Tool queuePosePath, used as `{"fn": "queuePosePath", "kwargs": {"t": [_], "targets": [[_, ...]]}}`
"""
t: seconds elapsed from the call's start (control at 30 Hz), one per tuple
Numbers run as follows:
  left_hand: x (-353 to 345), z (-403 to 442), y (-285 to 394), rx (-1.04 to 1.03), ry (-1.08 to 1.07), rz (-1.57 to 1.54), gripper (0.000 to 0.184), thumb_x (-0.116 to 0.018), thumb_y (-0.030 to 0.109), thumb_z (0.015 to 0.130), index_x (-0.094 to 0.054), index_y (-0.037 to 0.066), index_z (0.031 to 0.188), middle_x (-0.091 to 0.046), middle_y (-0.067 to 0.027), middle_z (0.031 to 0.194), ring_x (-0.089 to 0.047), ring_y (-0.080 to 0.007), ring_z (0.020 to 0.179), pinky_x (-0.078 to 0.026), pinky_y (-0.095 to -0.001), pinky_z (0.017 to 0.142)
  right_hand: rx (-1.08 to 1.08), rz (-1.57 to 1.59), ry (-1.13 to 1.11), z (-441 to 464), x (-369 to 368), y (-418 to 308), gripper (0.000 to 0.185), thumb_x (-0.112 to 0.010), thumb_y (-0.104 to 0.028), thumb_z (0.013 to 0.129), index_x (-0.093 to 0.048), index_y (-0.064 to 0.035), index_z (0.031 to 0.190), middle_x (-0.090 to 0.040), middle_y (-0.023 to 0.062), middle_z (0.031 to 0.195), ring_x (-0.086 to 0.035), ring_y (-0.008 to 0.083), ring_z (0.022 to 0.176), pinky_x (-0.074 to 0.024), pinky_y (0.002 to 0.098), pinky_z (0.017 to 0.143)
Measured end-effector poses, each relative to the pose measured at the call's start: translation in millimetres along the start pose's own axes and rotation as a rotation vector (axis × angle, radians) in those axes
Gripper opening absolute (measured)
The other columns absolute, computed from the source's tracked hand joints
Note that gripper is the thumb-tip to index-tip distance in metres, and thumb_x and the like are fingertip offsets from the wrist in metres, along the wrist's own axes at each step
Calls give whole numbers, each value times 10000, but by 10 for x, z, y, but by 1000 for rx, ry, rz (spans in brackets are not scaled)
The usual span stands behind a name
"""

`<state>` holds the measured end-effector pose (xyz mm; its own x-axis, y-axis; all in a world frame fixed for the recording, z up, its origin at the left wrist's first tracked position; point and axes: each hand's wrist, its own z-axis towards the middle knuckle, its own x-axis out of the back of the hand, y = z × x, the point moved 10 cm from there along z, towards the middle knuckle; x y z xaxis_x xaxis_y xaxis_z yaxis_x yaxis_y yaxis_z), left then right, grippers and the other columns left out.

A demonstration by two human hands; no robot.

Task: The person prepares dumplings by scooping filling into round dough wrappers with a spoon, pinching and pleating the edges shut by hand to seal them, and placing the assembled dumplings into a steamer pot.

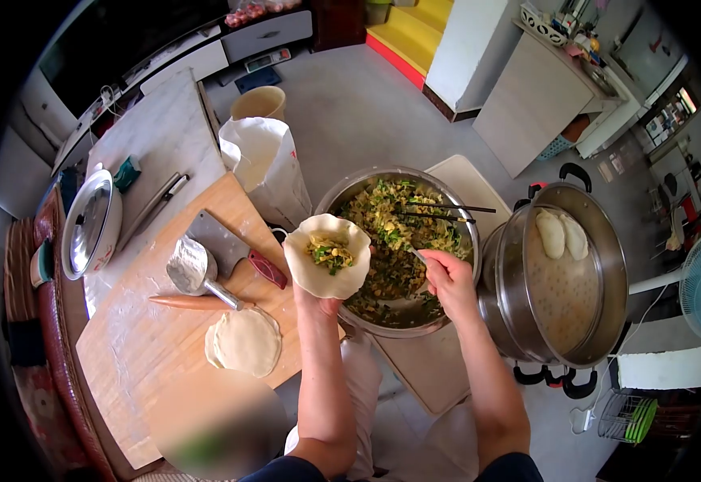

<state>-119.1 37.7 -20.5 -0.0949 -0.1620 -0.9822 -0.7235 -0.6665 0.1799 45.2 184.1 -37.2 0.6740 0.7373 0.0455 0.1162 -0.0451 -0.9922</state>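
My left hand [320,304] holds up a round dough wrapper [298,277], cupped, with chopped filling [333,251] in its middle. Most of that hand is hidden under the dough. Over the right part of a large metal bowl [402,328] of green and yellow filling, my right hand [445,277] is closed round the handle of a spoon. The spoon's head is hard to make out in the bowl. Chopsticks [451,210] rest across the bowl's upper right side. Flat dough rounds [243,341] lie on the wooden board [133,353] at the left.
A cleaver [220,239], a flour scoop [190,267] and a rolling pin [177,302] lie on the board. Behind the bowl stands a white flour bag [274,181]. At the right, a steamer pot [559,321] holds two folded dumplings [562,234].
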Motion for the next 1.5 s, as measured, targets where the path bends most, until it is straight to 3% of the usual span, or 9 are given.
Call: {"fn": "queuePosePath", "kwargs": {"t": [0.1,0.23,0.33,0.47,0.5,0.73,1.2,1.37,1.5], "targets": [[197,116,-153,22,-131,-57,559,-431,568,979,-595,61,1149,-640,-153,1110,-638,-363,1010,-560,-551,849,70,-46,-39,-129,-41,-476,216,-533,-67,991,-673,12,1135,-491,-27,657,-427,44,549,-367,226,485],[217,-26,-333,86,75,-137,702,-384,671,952,-499,98,1341,-577,-144,1277,-565,-372,1172,-490,-560,993,392,-412,-31,-346,-219,-1081,215,-548,-22,959,-675,2,1131,-536,4,633,-482,52,530,-386,230,491],[196,-44,-402,89,97,-206,698,-372,667,959,-492,106,1358,-573,-145,1296,-558,-381,1188,-478,-582,999,827,-788,-22,-637,-550,-1336,284,-593,57,864,-657,1,1135,-571,88,721,-568,206,579,-483,332,547],[152,-43,-423,79,46,-177,667,-368,645,972,-491,119,1364,-570,-150,1306,-561,-390,1184,-484,-623,965,925,-1086,-138,-810,-819,-1217,408,-619,105,767,-634,34,1169,-535,99,827,-586,252,700,-514,370,601],[212,-23,-418,70,93,-250,595,-449,594,964,-522,139,1341,-572,-191,1302,-557,-470,1159,-461,-695,941,932,-1063,-132,-824,-808,-1237,450,-627,116,741,-636,24,1182,-530,106,854,-586,259,720,-511,368,609],[89,-49,-431,115,32,-318,517,-447,536,987,-565,143,1302,-601,-183,1264,-570,-452,1148,-471,-685,939,1013,-1011,-118,-960,-838,-1464,419,-647,73,736,-639,32,1152,-484,67,792,-563,212,695,-506,328,578],[42,-40,-304,83,8,-195,518,-494,575,951,-581,158,1245,-619,-154,1204,-596,-414,1104,-510,-645,881,816,-734,-40,-767,-531,-1471,318,-587,84,842,-657,18,1145,-586,112,795,-602,224,665,-490,329,579],[112,-39,-113,28,13,-183,558,-538,592,924,-574,147,1258,-605,-154,1215,-592,-423,1102,-528,-633,873,460,-870,160,-437,77,-1162,226,-594,16,840,-681,21,1049,-691,219,896,-690,365,810,-555,411,716],[125,-46,-24,8,2,-161,563,-548,586,920,-573,144,1269,-607,-155,1222,-588,-423,1110,-508,-641,900,143,-968,134,-173,211,-494,190,-605,-35,829,-713,25,973,-689,235,842,-683,383,819,-548,422,751]]}}
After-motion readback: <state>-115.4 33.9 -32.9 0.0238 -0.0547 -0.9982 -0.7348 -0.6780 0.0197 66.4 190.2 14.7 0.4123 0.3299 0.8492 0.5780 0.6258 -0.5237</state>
